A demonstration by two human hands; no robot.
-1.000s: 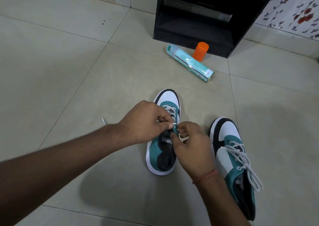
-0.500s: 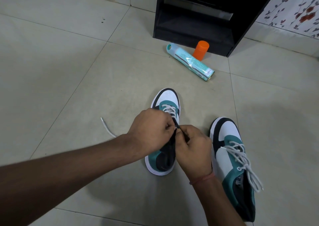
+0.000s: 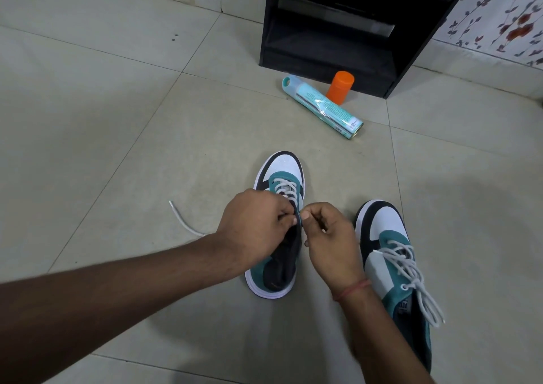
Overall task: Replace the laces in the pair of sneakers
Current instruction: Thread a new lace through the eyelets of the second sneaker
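White lace [image 3: 286, 191], just beyond curled fingers [image 3: 286, 217]

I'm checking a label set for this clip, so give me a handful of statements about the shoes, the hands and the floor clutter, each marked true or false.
1. Both hands work at the sneaker on the left. True: the left hand and right hand meet over its eyelets.
2. The sneaker on the right has no lace in it. False: a white lace runs through its eyelets, with its ends trailing loose.
3. The teal spray can stands upright. False: it lies on its side on the floor tiles.
4. An orange cap stands in front of the black shelf unit. True.
5. A loose end of white lace lies on the floor left of the left arm. True.
6. The right wrist is bare. False: a reddish thread band circles it.
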